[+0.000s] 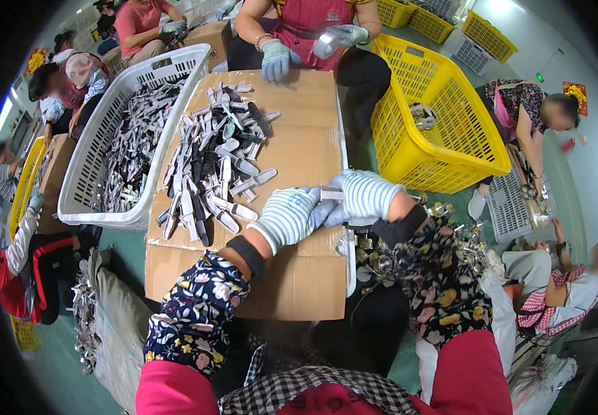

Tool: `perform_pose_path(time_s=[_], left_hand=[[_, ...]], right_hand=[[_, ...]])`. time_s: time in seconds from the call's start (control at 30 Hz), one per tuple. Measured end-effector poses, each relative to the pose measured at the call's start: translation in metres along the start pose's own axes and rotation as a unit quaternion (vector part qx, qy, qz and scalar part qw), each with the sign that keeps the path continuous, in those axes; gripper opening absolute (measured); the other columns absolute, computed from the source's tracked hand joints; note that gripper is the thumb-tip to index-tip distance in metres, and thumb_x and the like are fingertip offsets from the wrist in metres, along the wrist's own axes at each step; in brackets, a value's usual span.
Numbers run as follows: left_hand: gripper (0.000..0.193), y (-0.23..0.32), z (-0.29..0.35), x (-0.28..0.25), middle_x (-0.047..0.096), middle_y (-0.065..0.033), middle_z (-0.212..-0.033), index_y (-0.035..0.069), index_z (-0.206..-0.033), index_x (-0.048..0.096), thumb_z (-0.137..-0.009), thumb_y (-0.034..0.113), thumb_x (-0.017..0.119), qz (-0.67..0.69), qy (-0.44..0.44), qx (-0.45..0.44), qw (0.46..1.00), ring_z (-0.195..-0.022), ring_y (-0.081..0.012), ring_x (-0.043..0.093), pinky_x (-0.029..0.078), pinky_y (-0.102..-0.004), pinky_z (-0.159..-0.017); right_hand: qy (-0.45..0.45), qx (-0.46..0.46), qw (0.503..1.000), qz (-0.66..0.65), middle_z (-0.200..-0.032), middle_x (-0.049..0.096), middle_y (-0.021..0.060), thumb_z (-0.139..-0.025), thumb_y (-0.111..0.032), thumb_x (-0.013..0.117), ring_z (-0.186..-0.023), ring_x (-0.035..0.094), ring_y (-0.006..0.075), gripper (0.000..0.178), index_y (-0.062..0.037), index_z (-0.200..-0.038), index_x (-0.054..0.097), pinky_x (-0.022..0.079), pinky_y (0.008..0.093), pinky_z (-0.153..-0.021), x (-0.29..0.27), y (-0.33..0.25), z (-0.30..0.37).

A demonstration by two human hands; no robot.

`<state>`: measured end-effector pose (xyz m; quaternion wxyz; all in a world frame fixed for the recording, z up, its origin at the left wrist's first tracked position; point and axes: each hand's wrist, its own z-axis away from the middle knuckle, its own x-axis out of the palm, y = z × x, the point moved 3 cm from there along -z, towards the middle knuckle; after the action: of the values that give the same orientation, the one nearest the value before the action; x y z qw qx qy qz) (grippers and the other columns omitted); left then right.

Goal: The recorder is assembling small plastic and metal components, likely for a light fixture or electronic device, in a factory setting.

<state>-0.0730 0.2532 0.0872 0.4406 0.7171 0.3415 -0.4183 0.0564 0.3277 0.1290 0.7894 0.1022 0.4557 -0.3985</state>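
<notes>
Over the right side of a cardboard sheet (pixel 306 277), my two gloved hands meet. My left hand (pixel 288 218) and my right hand (pixel 367 196), both in blue-and-white striped gloves, are closed round a small grey plastic piece (pixel 331 194). Fingers cover most of it, so its full shape is hidden. Left of my hands lies a heap of long, narrow plastic pieces (pixel 209 162), mostly light grey with some black and pale green, looking like clips or handles. The heap's near right edge lies close to my left hand.
A white crate (pixel 67 187) full of similar pieces stands left of the cardboard. To the right, a yellow crate (pixel 444 149) holds a few pieces. Shiny metal parts (pixel 382 263) lie beneath my right forearm. Across the cardboard sits a gloved co-worker (pixel 313 34); other people work around.
</notes>
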Motion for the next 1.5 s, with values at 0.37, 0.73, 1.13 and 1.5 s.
perform_pose_path(time_s=[0.37,0.73,1.13,1.5], left_hand=[[0.044,-0.018,-0.025,-0.01,0.063,-0.0209,-0.095,0.003,-0.109,0.056,-0.086,0.04,0.05,0.043,-0.12,-0.033,0.991,-0.092,-0.0373,0.06,0.047,-0.0425,-0.082],[0.024,0.009,0.044,-0.049,0.06,-0.0223,-0.077,-0.004,-0.103,0.048,-0.084,0.011,0.05,0.307,-0.017,-0.039,0.951,-0.068,-0.0378,0.058,0.047,-0.0421,-0.062],[0.02,0.059,0.127,-0.094,0.046,0.0025,-0.064,0.005,-0.099,0.052,-0.084,0.019,0.054,0.607,-0.065,-0.271,0.744,-0.049,-0.0051,0.038,0.03,-0.0192,-0.045],[0.017,0.027,0.158,-0.076,0.049,0.0002,-0.062,0.002,-0.097,0.054,-0.09,0.017,0.054,0.484,0.135,-0.234,0.833,-0.051,-0.0079,0.043,0.036,-0.0241,-0.048]], right_hand=[[0.068,-0.035,0.997,0.017,-0.111,0.061,0.0196,-0.055,-0.038,0.079,-0.103,0.058,0.034,0.086,-0.0029,-0.127,0.048,0.046,0.0382,-0.088,-0.027,0.008,-0.009],[0.145,-0.201,0.708,-0.661,-0.125,0.052,0.0164,-0.068,-0.086,0.03,-0.115,0.051,0.0261,0.112,0.0034,-0.135,0.034,0.039,0.0373,-0.1,0.001,0.019,0.056],[0.015,-0.428,0.617,-0.66,-0.107,0.062,0.0205,-0.074,-0.08,0.031,-0.098,0.061,0.0307,0.095,0.0021,-0.117,0.055,0.044,0.0396,-0.091,0.1,-0.046,0.105],[0.175,-0.184,0.736,-0.628,-0.079,0.069,0.0132,-0.085,-0.017,0.064,-0.071,0.065,0.0161,0.025,0.0064,-0.093,0.065,0.052,0.0269,-0.072,0.093,-0.09,0.149]])
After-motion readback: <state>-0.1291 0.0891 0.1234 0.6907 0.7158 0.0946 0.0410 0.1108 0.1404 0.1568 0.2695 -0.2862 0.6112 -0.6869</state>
